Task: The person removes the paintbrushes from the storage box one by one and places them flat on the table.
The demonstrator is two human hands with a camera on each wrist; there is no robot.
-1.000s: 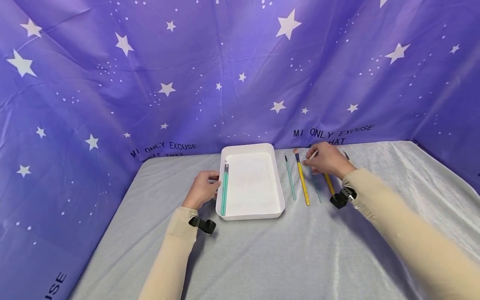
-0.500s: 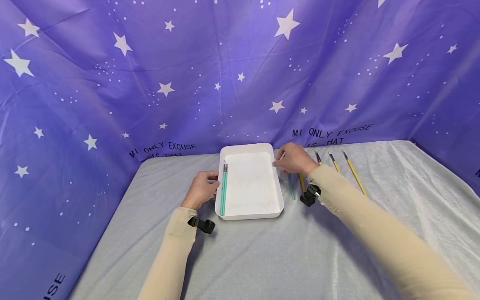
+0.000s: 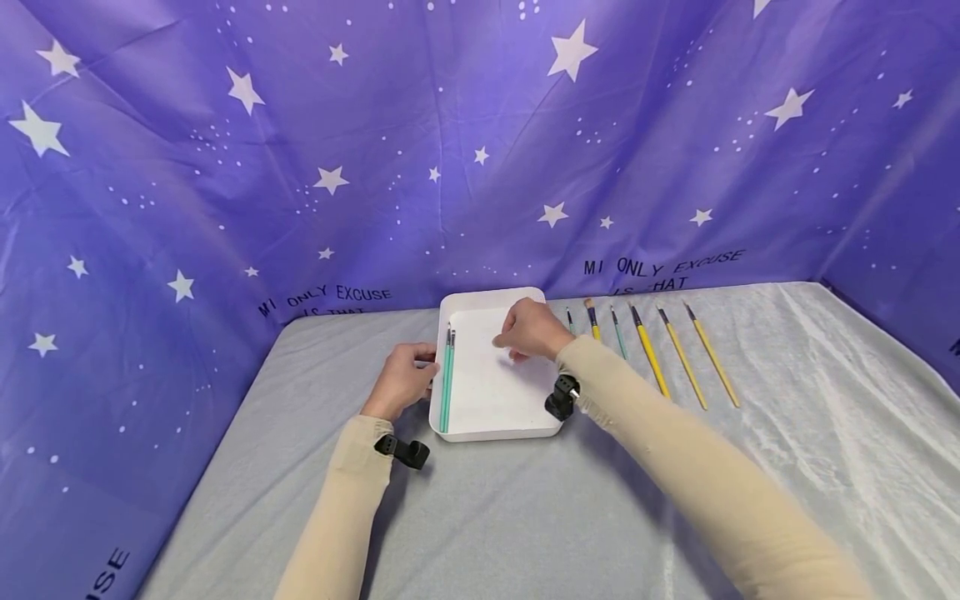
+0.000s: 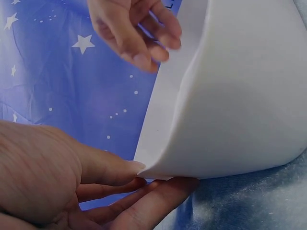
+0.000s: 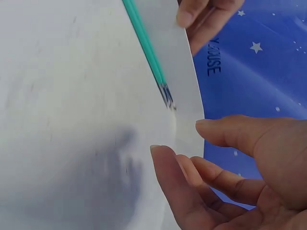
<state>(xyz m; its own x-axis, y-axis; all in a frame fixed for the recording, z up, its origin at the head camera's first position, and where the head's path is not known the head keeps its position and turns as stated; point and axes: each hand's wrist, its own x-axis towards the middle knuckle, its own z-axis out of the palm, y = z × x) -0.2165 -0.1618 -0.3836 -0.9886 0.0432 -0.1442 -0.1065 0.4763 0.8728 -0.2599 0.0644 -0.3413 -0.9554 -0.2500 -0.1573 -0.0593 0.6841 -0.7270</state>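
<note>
My left hand (image 3: 402, 381) holds the left wall of a white rectangular tray (image 3: 497, 434); in the left wrist view its thumb (image 4: 117, 168) lies at the rim with the fingers on the outer side. Inside the tray, two teal paintbrushes (image 3: 447, 382) lie side by side along that wall, bristles toward the back. Over the tray's right half hovers my right hand (image 3: 534, 331), holding nothing. The right wrist view shows a gap between its thumb (image 5: 223, 130) and index finger (image 5: 173, 184), with the teal brushes' tips (image 5: 169, 98) beyond.
Right of the tray, several paintbrushes lie in a row on the grey cloth (image 3: 480, 517): teal ones (image 3: 618, 335), a broad-tipped one (image 3: 592, 315) partly behind my sleeve, and yellow ones (image 3: 712, 354). A purple star-printed curtain (image 3: 405, 133) rises behind the table.
My right hand has moved left from above the row of brushes, across the tray's right wall, to over the tray. The left hand, tray and brushes stay put.
</note>
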